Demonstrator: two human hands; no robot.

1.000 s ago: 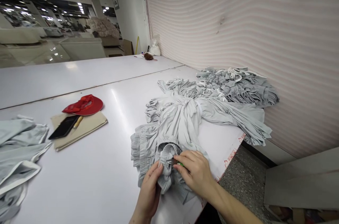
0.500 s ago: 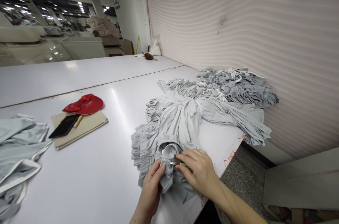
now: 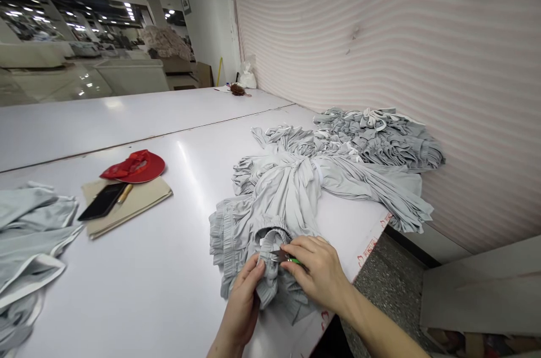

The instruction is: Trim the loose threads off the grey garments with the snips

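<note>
My left hand [image 3: 244,297] pinches the gathered elastic waistband [image 3: 267,284] of a light grey garment between thumb and fingers. Small thread snips [image 3: 279,256] with a green part are held in my right hand [image 3: 318,268], their blades against the waistband just right of my left fingertips. The gripped garment lies on top of a bunch of similar grey garments [image 3: 291,189], whose ruffled waistbands spread to the left of my hands. The snips' handle is mostly hidden by my right fingers.
More grey garments [image 3: 380,138] are heaped by the striped curtain [image 3: 380,31]. Left on the white table [image 3: 169,279] lie a red cap [image 3: 141,167], a black phone [image 3: 103,201], folded tan card [image 3: 143,206] and white-edged garments [image 3: 34,251]. The table's edge runs close by my right arm.
The snips' blades have turned slightly and shifted a little at the waistband. Both hands stay in nearly the same place.
</note>
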